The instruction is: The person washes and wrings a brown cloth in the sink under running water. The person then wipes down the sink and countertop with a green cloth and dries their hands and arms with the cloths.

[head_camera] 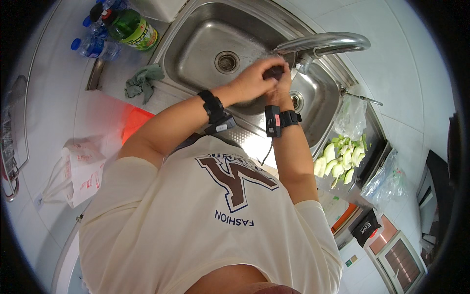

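Observation:
Both of my hands are together over the stainless steel double sink, just below the tip of the faucet spout (323, 38). Between them is a small dark, rounded object (273, 72), mostly covered by fingers; what it is I cannot tell. My left hand (255, 79) reaches across from the left with its fingers curled over the object, slightly blurred. My right hand (282, 82) cups it from the right side. Beneath them lie the large basin (194, 47) with its drain (227, 62) and the smaller basin (323, 99). Each wrist wears a black strap with a small box.
A green bottle (132, 31) and clear water bottles (96, 48) stand left of the sink, near a grey-green cloth (144, 82). Cut pale green vegetable pieces (339, 160) lie on the right counter beside a clear plastic bag (350, 115). A white bag (82, 171) hangs at left.

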`<state>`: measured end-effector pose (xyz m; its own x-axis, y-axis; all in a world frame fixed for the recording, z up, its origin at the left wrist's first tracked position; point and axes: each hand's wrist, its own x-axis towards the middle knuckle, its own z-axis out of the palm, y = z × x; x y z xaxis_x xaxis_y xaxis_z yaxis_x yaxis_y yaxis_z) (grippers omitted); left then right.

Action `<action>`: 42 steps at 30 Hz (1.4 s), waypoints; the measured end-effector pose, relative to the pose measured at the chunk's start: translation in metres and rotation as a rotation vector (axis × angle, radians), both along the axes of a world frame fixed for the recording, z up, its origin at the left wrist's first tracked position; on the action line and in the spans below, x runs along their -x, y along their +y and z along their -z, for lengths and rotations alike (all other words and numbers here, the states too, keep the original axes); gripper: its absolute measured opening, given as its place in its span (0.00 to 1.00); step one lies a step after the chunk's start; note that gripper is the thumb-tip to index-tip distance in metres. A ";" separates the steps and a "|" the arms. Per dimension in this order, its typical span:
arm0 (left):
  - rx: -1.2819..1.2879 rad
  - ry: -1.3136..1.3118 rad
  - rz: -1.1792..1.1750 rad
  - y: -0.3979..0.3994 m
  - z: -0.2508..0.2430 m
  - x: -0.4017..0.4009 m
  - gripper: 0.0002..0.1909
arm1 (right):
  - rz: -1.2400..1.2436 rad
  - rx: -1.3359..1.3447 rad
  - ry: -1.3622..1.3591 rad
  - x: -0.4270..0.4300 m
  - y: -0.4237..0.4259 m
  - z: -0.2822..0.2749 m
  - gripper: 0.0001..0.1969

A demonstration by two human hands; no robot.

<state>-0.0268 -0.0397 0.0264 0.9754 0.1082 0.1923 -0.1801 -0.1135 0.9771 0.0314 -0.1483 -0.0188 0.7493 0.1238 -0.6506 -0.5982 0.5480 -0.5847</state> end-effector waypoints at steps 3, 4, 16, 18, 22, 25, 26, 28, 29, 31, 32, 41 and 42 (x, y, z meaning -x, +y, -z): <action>-0.262 0.136 0.290 -0.003 -0.009 0.000 0.25 | -0.191 -0.248 0.032 0.006 -0.012 0.009 0.20; -0.309 0.107 0.084 -0.002 0.002 -0.010 0.20 | -0.168 -0.141 -0.021 0.009 -0.001 0.007 0.18; -0.198 -0.027 0.085 -0.006 -0.002 0.008 0.12 | -0.230 -0.012 0.017 0.001 -0.004 -0.012 0.18; -0.278 0.036 0.020 0.000 0.005 -0.007 0.14 | -0.095 -0.012 0.018 0.012 0.014 -0.014 0.19; -0.066 0.420 -0.102 0.014 0.009 -0.029 0.15 | -0.197 -0.047 0.022 0.017 0.031 -0.029 0.16; -0.007 0.168 -0.109 0.005 0.011 -0.015 0.14 | -0.160 0.033 -0.037 0.007 0.019 -0.022 0.16; -0.101 0.004 0.019 0.004 0.012 -0.009 0.14 | -0.169 -0.006 -0.048 -0.001 0.007 -0.004 0.16; -0.231 0.054 0.122 -0.003 -0.011 0.008 0.12 | -0.296 -0.109 -0.018 -0.002 -0.006 -0.024 0.20; -0.280 0.097 0.160 -0.001 -0.014 0.010 0.11 | -0.357 -0.149 0.028 0.007 -0.004 -0.045 0.22; -0.328 0.105 0.062 -0.001 -0.003 -0.005 0.10 | -0.233 -0.163 -0.081 0.011 0.014 -0.020 0.22; -0.379 0.123 -0.052 0.003 0.005 -0.014 0.11 | -0.182 0.111 0.016 0.023 0.022 -0.025 0.23; 0.103 0.371 0.168 0.055 0.039 -0.019 0.15 | -0.156 -0.046 -0.168 -0.006 -0.008 -0.038 0.20; 0.075 0.391 0.197 0.064 0.039 -0.016 0.14 | -0.153 -0.046 -0.168 -0.009 -0.018 -0.038 0.20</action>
